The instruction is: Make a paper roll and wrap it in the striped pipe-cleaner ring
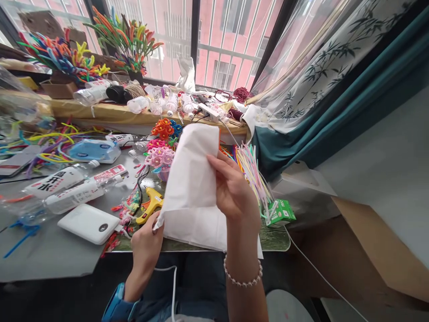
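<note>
A white sheet that looks like thin paper or cloth (192, 179) is held up over the table's front edge, its lower part lying on the tabletop. My left hand (147, 241) pinches its lower left corner. With thumb and fingers, my right hand (234, 188) grips the sheet's right side, higher up. Just left of the sheet lies a yellow glue gun (150, 205). Behind it stand pink pipe-cleaner flowers (160, 156) and orange ones (163, 129), partly covered by the sheet.
A white power bank (89, 223) with a cable, plastic bottles (77, 194) and a blue wipes pack (94, 150) lie on the left. Pastel pipe cleaners (251, 170) and a green box (280, 212) stand right. A cardboard box (378, 241) is beside the table; the windowsill holds more bottles.
</note>
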`<state>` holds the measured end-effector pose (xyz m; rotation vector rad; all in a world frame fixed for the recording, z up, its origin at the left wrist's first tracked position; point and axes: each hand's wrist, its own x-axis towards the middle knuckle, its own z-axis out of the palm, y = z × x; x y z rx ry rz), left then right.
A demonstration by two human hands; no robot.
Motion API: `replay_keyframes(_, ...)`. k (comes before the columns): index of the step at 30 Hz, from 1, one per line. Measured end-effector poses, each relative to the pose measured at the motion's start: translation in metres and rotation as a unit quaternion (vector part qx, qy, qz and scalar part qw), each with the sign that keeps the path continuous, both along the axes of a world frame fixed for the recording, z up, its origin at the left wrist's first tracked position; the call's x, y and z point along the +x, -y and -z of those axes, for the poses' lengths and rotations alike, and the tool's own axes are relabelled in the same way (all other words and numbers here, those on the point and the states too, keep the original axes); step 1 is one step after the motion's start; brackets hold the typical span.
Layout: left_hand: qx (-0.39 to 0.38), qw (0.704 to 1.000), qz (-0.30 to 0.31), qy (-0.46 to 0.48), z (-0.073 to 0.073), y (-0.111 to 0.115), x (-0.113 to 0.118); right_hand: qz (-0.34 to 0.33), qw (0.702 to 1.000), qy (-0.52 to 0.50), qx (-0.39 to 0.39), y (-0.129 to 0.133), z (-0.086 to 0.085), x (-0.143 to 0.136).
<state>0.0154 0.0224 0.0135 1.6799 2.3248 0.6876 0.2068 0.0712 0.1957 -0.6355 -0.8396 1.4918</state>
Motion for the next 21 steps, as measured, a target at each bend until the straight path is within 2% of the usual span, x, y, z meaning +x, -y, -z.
replay_keyframes(3, 0.001, 1.000, 0.011, 0.000, -0.004, 0.000, 0.000, 0.074, 0.996, 0.025, -0.039, 0.017, 0.015, 0.029)
replay_keyframes(5, -0.007, 1.000, 0.015, -0.016, -0.006, -0.001, -0.002, 0.117, 0.989, 0.049, -0.078, 0.031, 0.032, 0.054)
replay_keyframes(7, -0.020, 0.999, 0.020, -0.043, -0.007, 0.000, -0.003, 0.128, 0.981, 0.096, -0.105, 0.046, 0.058, 0.081)
replay_keyframes(9, -0.027, 0.997, 0.027, -0.074, -0.005, 0.001, -0.004, 0.144, 0.963, 0.191, -0.127, 0.059, 0.089, 0.107)
replay_keyframes(10, -0.028, 0.995, 0.032, -0.088, -0.003, 0.002, -0.004, 0.153, 0.939, 0.270, -0.145, 0.065, 0.105, 0.119)
replay_keyframes(11, -0.025, 0.994, 0.039, -0.099, -0.002, 0.003, -0.003, 0.168, 0.904, 0.358, -0.163, 0.070, 0.121, 0.129)
replay_keyframes(13, -0.013, 0.991, 0.062, -0.115, 0.002, 0.006, -0.001, 0.197, 0.868, 0.415, -0.191, 0.078, 0.149, 0.146)
replay_keyframes(15, 0.007, 0.988, 0.089, -0.124, 0.004, 0.008, 0.002, 0.230, 0.829, 0.463, -0.213, 0.082, 0.170, 0.157)
replay_keyframes(18, 0.025, 0.983, 0.116, -0.139, 0.007, 0.009, 0.006, 0.263, 0.773, 0.527, -0.235, 0.083, 0.188, 0.164)
replay_keyframes(21, 0.015, 0.982, 0.122, -0.143, 0.009, 0.008, 0.006, 0.274, 0.736, 0.570, -0.241, 0.083, 0.196, 0.165)
